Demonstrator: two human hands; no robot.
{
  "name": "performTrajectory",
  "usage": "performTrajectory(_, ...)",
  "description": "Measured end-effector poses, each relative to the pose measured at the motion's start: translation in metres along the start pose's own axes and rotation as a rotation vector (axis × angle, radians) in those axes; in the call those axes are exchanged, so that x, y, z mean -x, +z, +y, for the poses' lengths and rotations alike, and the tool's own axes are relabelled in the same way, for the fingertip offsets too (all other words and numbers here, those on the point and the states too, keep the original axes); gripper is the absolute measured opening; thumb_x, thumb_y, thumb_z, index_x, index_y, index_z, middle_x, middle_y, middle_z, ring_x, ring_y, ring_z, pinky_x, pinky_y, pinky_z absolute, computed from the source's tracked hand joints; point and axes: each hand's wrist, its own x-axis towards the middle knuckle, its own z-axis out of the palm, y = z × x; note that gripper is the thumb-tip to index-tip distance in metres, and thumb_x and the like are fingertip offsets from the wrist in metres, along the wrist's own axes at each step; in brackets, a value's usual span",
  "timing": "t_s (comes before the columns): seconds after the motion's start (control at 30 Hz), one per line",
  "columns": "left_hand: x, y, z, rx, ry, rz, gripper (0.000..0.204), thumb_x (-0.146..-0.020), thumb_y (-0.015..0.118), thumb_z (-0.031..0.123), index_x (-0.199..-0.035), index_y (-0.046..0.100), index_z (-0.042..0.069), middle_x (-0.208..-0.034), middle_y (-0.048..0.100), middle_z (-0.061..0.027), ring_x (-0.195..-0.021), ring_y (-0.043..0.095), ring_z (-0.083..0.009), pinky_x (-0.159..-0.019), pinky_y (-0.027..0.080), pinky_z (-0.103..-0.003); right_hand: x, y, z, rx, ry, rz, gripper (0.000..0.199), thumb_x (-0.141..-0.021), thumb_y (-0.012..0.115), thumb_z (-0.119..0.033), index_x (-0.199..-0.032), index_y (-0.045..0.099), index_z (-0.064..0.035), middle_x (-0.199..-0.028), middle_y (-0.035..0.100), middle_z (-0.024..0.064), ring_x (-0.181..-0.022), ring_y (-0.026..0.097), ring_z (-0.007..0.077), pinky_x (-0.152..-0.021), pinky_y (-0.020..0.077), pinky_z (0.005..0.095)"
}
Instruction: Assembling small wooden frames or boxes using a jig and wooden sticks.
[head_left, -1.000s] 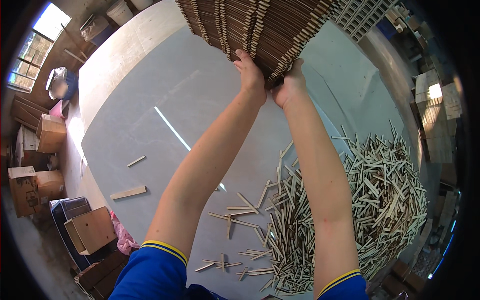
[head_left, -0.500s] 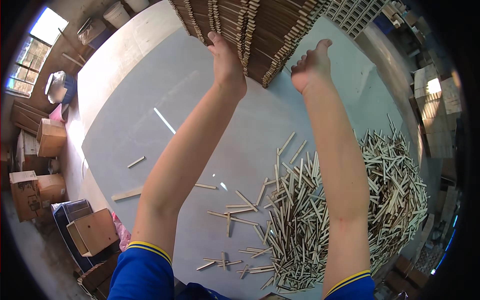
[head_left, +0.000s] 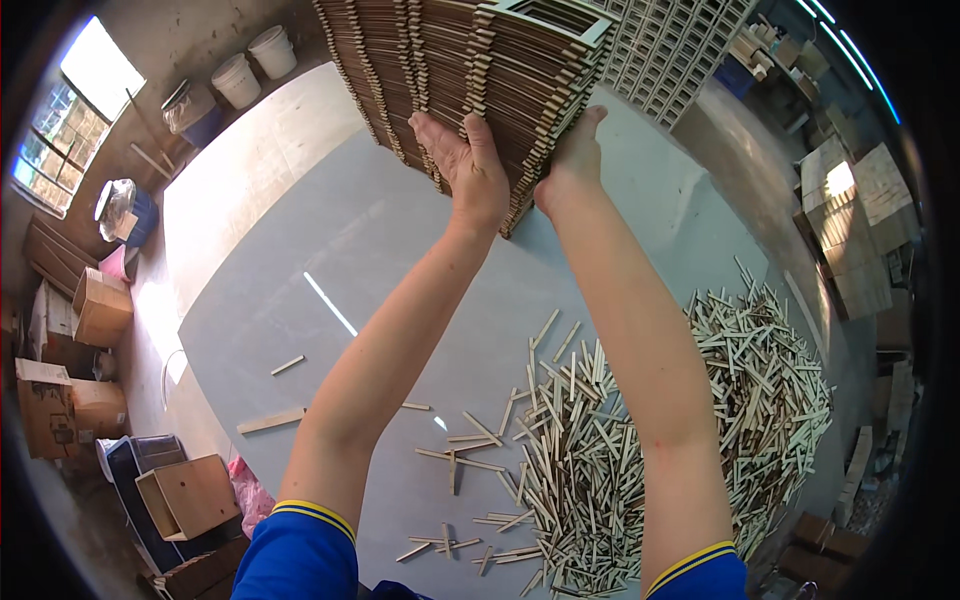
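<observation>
A tall stack of thin brown wooden frames (head_left: 440, 65) with pale cut edges stands at the far side of the grey table (head_left: 400, 270). My left hand (head_left: 474, 182) lies against its near face, fingers stretched and thumb pointing up. At the stack's right side is my right hand (head_left: 577, 168), palm toward the edges and thumb raised; its other fingers are mostly hidden. Neither hand is wrapped round the stack. Beneath and around my right forearm spreads a big heap of short pale wooden sticks (head_left: 590, 470).
Loose sticks (head_left: 455, 460) lie left of the heap, and a longer strip (head_left: 270, 422) rests by my left forearm. Behind the stack, at right, rises a pale grid-like pile (head_left: 665, 60). Cardboard boxes (head_left: 103, 305) and white buckets (head_left: 236, 80) stand along the left wall.
My right hand has come in from beside the stack to its right side. My left hand's fingers have spread on the near face. The stack appears lower and more fully in view.
</observation>
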Motion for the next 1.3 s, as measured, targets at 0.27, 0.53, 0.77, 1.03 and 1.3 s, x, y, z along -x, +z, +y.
performTrajectory(0.27, 0.000, -0.004, 0.005, -0.013, -0.008, -0.062, 0.097, -0.113, 0.027, 0.063, -0.165, -0.009, -0.011, -0.174, -0.014, -0.0310, -0.164, -0.016, -0.0405, -0.133, -0.005, -0.050, 0.001, -0.005, -0.015, 0.064, 0.063, 0.088, 0.084, -0.112, 0.016, -0.065, -0.154, 0.048, 0.0003, -0.146, 0.062, 0.0236, -0.127, 0.068, 0.0352, -0.107, 0.0570, 0.0415)
performTrajectory(0.53, -0.005, -0.021, 0.049, 0.025, 0.104, -0.026, 0.099, -0.112, 0.032, 0.063, -0.165, -0.010, -0.009, -0.174, -0.016, -0.0305, -0.164, -0.015, -0.0405, -0.133, -0.004, -0.050, 0.039, 0.034, -0.067, 0.114, -0.161, 0.130, 0.086, -0.112, 0.019, -0.066, -0.150, 0.049, 0.0052, -0.151, 0.057, 0.0255, -0.132, 0.063, 0.0343, -0.107, 0.0553, 0.0405)
performTrajectory(0.77, -0.047, -0.009, 0.074, -0.067, 0.346, 0.190, 0.098, -0.109, 0.044, 0.066, -0.167, 0.012, -0.007, -0.173, 0.010, -0.0303, -0.162, 0.012, -0.0406, -0.132, 0.012, -0.046, 0.047, 0.071, -0.085, 0.182, -0.249, 0.178, 0.087, -0.111, 0.021, -0.067, -0.147, 0.051, 0.0069, -0.145, 0.061, 0.0253, -0.125, 0.067, 0.0338, -0.104, 0.0571, 0.0430)
performTrajectory(1.03, -0.044, -0.015, 0.088, -0.068, 0.300, -0.035, 0.106, -0.110, 0.044, 0.062, -0.166, -0.014, -0.007, -0.173, -0.016, -0.0323, -0.163, -0.011, -0.0425, -0.133, -0.003, -0.047, 0.031, 0.066, -0.081, 0.223, -0.279, 0.208, 0.086, -0.112, 0.022, -0.066, -0.145, 0.051, 0.0073, -0.142, 0.063, 0.0252, -0.121, 0.069, 0.0344, -0.102, 0.0581, 0.0440)
performTrajectory(1.3, -0.055, -0.007, 0.069, 0.001, 0.392, 0.064, 0.090, -0.111, 0.047, 0.056, -0.169, 0.013, -0.004, -0.175, 0.001, -0.0314, -0.164, 0.000, -0.0423, -0.133, 0.003, -0.049, 0.024, 0.077, -0.077, 0.175, -0.341, 0.222, 0.085, -0.112, 0.020, -0.067, -0.146, 0.051, 0.0047, -0.126, 0.072, 0.0203, -0.100, 0.078, 0.0293, -0.078, 0.0674, 0.0349)
